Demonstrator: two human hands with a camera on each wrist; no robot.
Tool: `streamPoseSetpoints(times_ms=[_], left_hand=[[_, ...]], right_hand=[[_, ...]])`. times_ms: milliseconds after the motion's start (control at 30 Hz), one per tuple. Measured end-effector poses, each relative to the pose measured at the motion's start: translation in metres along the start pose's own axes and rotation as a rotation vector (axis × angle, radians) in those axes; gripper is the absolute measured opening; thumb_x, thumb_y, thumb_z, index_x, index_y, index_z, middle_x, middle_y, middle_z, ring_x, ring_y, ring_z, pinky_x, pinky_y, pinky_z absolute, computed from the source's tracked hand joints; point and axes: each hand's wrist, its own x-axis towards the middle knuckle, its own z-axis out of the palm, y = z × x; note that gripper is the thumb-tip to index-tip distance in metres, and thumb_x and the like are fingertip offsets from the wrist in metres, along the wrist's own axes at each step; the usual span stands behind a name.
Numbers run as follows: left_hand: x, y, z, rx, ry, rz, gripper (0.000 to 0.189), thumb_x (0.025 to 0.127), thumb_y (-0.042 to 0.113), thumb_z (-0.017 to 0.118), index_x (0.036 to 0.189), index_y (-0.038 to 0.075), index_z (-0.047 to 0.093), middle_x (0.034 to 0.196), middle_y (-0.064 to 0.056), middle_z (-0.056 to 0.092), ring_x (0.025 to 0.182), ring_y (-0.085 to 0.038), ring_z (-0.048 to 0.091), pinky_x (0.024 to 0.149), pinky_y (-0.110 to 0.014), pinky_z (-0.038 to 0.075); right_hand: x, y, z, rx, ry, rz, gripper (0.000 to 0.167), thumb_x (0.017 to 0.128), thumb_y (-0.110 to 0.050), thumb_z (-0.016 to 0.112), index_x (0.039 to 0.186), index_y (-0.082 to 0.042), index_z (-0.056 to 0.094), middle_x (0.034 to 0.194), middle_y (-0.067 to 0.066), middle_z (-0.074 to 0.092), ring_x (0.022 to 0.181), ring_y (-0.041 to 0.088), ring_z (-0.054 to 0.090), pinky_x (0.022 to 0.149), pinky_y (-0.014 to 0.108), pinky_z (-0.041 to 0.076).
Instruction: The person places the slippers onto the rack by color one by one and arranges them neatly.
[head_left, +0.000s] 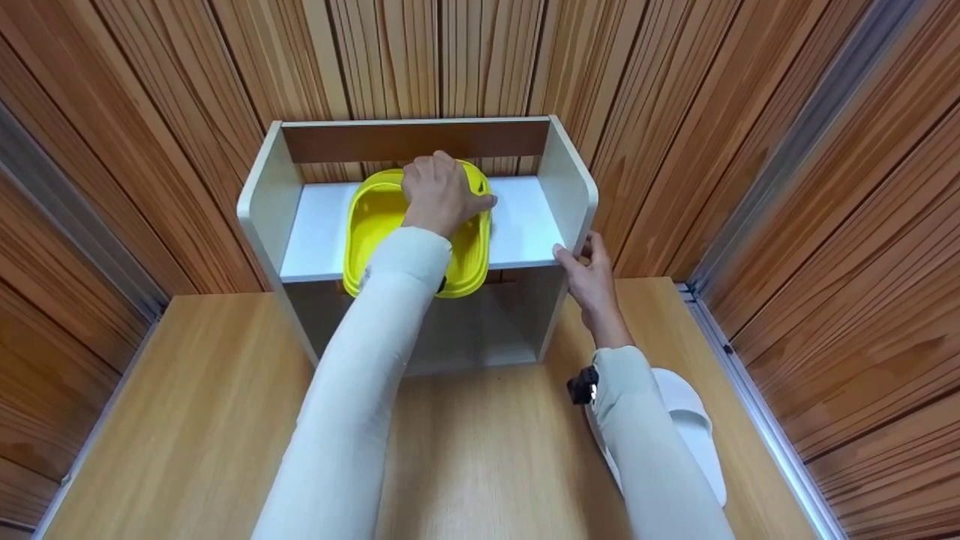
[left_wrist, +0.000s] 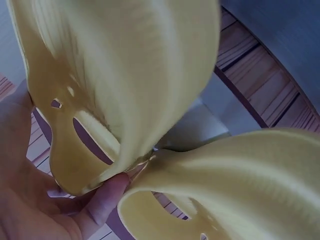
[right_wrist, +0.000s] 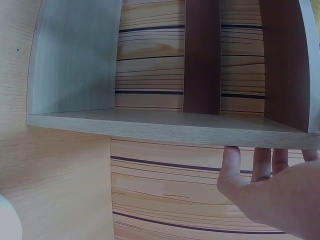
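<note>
wood-panelled walls (head_left: 390, 60) surround a pale desk (head_left: 480, 465); on it, upper middle of the frame, stands a white shelf unit (head_left: 261, 199). what looks like a pair of yellow slippers (head_left: 375, 229) is at its upper level, near ends reaching past the front edge; released there, they could tip off. the left hand (head_left: 439, 191) pinches them together, so a weak grip might drop one. the right hand (head_left: 592, 281) grips the unit's right side; if that loosened, a push could shift the unit.
</note>
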Motion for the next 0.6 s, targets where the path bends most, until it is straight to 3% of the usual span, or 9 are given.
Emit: streamPoseSetpoints(times_ms=[367,600], left_hand=[[0.008,0.002,0.015,0.097,0.024,-0.022,0.071,0.092,0.069,0.052,0.111,0.001,0.051,0.095,-0.011,0.052,0.091,-0.028,0.052,0.084,-0.036,0.045],[0.014,0.008,0.016,0.154,0.026,-0.023,0.066,0.095,0.066,0.048,0.107,0.001,0.051,0.091,-0.01,0.053,0.087,-0.027,0.053,0.08,-0.034,0.044]], right_hand=[[0.001,0.006,0.003,-0.002,-0.007,-0.004,0.06,0.102,-0.025,0.059,0.154,-0.011,0.031,0.15,0.019,0.036,0.132,0.037,0.041,0.109,0.057,0.037],[0.003,0.005,-0.001,-0.014,0.007,-0.025,0.058,0.102,-0.024,0.059,0.152,-0.01,0.033,0.148,0.019,0.038,0.131,0.037,0.043,0.108,0.06,0.037]])
